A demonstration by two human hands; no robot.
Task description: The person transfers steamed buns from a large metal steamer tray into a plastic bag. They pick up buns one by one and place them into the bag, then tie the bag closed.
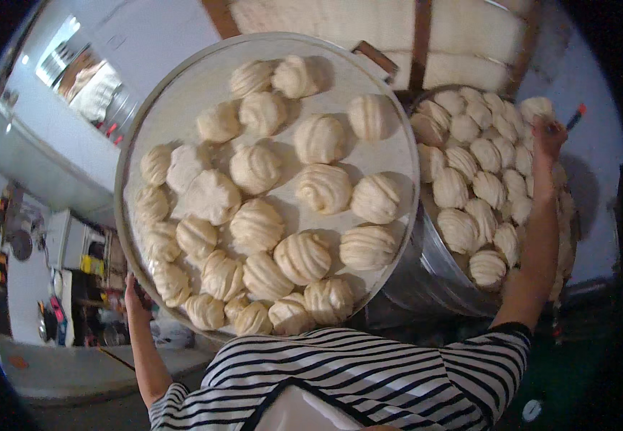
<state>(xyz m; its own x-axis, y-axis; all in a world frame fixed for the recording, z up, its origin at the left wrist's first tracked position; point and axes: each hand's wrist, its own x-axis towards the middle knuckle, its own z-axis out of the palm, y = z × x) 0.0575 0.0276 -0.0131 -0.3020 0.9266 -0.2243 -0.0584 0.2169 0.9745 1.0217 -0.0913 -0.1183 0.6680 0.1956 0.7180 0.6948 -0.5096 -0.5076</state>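
Observation:
A large round tray with a raised rim fills the middle of the view. Many twisted steamed buns, pale and ridged, lie on it, crowded toward the lower left and more loosely spaced at the right. My left hand grips the tray at its lower left edge, its fingers partly hidden there. To the right stands a metal steamer pot heaped with similar buns. At its far right side, my right hand is closed around one bun; whether that bun touches the pile is unclear.
A brown handle sticks out from the tray's far rim. Behind it is a pale panel with brown bars. A pale wall borders the pot. On the left, a counter and assorted kitchen items stand farther off.

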